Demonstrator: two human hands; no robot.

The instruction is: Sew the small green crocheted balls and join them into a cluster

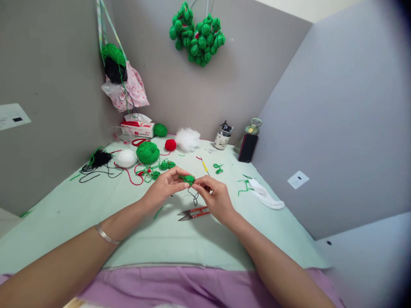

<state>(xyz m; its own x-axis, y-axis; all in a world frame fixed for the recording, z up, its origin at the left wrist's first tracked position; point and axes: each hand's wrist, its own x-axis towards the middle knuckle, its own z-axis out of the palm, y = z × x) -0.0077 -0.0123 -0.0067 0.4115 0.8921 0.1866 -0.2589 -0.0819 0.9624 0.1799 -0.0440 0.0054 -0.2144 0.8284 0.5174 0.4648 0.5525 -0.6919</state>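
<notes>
A small green crocheted piece [189, 179] with a dark line across it is pinched between the thumb and fingers of my left hand [165, 185], above the table. My right hand [215, 194] is closed at the piece's right edge, thumb and forefinger together; what lies between those fingertips is too small to tell. Black yarn [195, 197] loops down below the piece. Under my right hand lie orange thread snips [192, 212], blades pointing left. A yellow-handled crochet hook [204, 165] rests just beyond my hands.
Left of my hands are green yarn [148, 152], white yarn [126, 158], black yarn [100, 158] and small green crocheted pieces [156, 175]. Behind sit a red ball [170, 145], stuffing [188, 139], a tissue box [138, 128] and a jar [222, 140]. A phone [248, 148] stands at right.
</notes>
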